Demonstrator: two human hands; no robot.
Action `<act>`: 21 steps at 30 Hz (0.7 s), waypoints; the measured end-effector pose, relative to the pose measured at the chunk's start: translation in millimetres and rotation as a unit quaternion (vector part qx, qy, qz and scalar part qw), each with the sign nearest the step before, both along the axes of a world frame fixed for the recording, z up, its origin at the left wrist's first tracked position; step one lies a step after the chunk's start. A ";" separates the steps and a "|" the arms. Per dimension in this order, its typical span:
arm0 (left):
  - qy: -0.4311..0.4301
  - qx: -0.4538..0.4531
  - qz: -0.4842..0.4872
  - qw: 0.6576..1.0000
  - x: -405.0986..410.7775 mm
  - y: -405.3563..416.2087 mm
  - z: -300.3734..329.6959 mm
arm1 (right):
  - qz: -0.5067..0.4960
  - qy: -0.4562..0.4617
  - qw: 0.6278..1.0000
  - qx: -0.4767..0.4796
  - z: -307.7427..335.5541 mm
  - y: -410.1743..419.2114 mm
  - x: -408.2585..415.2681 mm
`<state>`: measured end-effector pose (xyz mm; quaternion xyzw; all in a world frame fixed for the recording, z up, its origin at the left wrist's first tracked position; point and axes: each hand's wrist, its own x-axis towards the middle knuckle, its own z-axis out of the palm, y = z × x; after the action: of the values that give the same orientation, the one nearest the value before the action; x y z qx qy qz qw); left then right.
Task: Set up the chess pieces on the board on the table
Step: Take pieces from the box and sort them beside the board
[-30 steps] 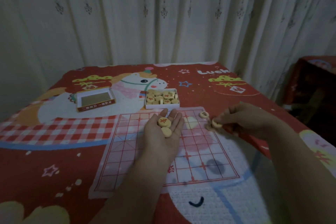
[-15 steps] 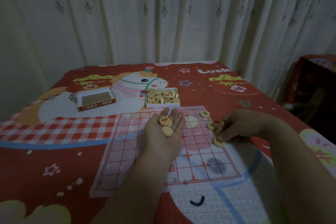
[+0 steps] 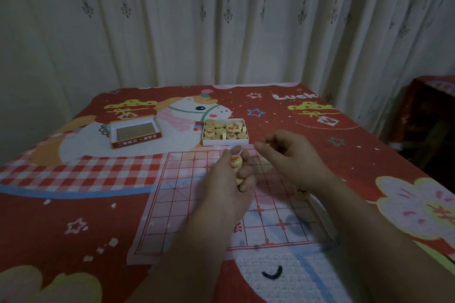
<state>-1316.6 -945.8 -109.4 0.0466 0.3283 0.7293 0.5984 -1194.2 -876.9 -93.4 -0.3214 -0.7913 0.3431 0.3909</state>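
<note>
The paper chess board (image 3: 187,204), a red grid, lies flat on the table in front of me. My left hand (image 3: 229,187) hovers over its far middle, fingers curled round two round wooden chess pieces (image 3: 235,161), the upper one marked in red. My right hand (image 3: 295,157) is just right of it, thumb and forefinger apart and pointing at those pieces, with nothing visible between them. A placed piece (image 3: 301,190) with a black mark peeks out under my right wrist at the board's right edge. The white box (image 3: 225,141) behind the board holds several more pieces.
The box's empty lid (image 3: 136,133) lies at the back left on the red cartoon tablecloth (image 3: 73,204). Curtains hang right behind the table. A dark red piece of furniture (image 3: 428,115) stands off the table's right side.
My right hand set a piece down at the board's right edge, let go and moved left up to my left hand. My left palm, flat before, has curled its fingers over the two pieces.
</note>
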 end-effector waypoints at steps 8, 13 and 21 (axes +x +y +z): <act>0.215 -0.002 0.010 0.977 7.8 -0.3 -3.2 | 0.112 0.057 0.988 -0.092 -3.2 -11.6 -12.5; 0.244 0.014 0.004 0.970 7.1 -2.0 -4.9 | 0.140 0.087 0.976 -0.143 2.4 -13.2 -7.7; 0.278 -0.023 -0.010 0.960 11.8 -2.8 -2.6 | 0.175 0.074 0.960 -0.205 4.1 -10.5 -4.2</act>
<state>-1304.8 -948.6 -112.0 0.2368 0.4979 0.6740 0.4917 -1198.4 -887.4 -89.3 -0.2248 -0.7170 0.5839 0.3074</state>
